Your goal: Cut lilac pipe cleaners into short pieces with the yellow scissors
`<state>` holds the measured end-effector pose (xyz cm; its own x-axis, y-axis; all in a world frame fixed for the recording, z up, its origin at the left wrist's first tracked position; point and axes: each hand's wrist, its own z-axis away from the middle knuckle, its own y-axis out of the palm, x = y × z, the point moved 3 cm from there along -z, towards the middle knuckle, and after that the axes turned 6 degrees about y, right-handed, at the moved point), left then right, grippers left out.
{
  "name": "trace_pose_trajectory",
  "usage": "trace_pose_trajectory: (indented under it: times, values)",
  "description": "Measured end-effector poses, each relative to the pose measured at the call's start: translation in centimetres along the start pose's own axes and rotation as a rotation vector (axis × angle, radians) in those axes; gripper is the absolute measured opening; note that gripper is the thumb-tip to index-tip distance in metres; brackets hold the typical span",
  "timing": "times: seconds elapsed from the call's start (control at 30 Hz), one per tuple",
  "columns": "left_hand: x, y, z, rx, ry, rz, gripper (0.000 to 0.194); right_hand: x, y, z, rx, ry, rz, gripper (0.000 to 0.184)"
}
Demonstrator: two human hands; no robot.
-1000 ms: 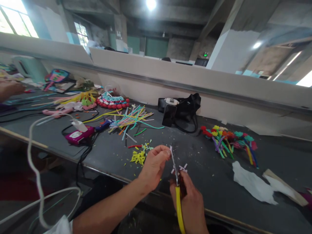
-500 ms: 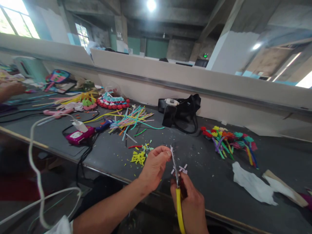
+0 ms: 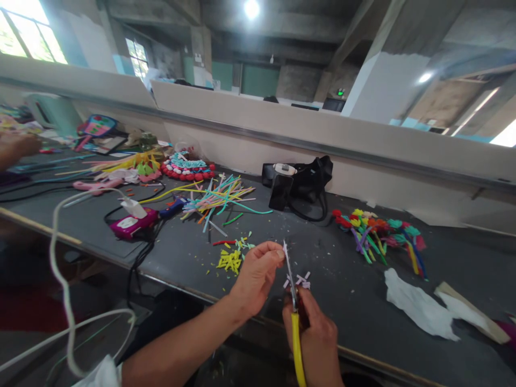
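My right hand (image 3: 316, 336) is closed round a pair of yellow-handled scissors (image 3: 296, 333), their blades pointing up and away from me. Beside the blade tips, my left hand (image 3: 260, 274) pinches a small pale lilac piece (image 3: 284, 248), mostly hidden by the fingers. Several short lilac snippets (image 3: 301, 279) lie on the dark table just beyond my right hand. To the left of my left hand is a small heap of yellow snippets (image 3: 229, 260), with pale green bits (image 3: 245, 243) behind it.
A loose pile of pipe cleaners (image 3: 221, 196) lies behind the snippets. Further left are a purple power strip (image 3: 133, 223) and a white cable (image 3: 60, 269). A black bag (image 3: 308, 183) rests against the partition; colourful fuzzy flowers (image 3: 374, 231) and white paper (image 3: 417, 303) lie right. Another person's hand (image 3: 18, 148) shows far left.
Both hands stay nearly in place, with the scissors still beside the lilac piece. The view shifts very slightly; nothing is let go or taken up.
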<state>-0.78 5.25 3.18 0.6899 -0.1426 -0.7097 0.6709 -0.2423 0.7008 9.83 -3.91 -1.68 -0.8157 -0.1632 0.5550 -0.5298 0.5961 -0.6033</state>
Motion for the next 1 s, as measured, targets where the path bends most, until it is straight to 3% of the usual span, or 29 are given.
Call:
trace_pose_trajectory:
  times: [0.47, 1.0]
  values:
    - [0.1, 0.0, -0.1, 0.019, -0.01, 0.03, 0.007, 0.9, -0.6, -0.5, 0.084, 0.097, -0.042, 0.017]
    - [0.4, -0.2, -0.1, 0.022, -0.014, 0.031, 0.007, 0.8, -0.4, -0.7, 0.055, 0.016, -0.07, 0.02]
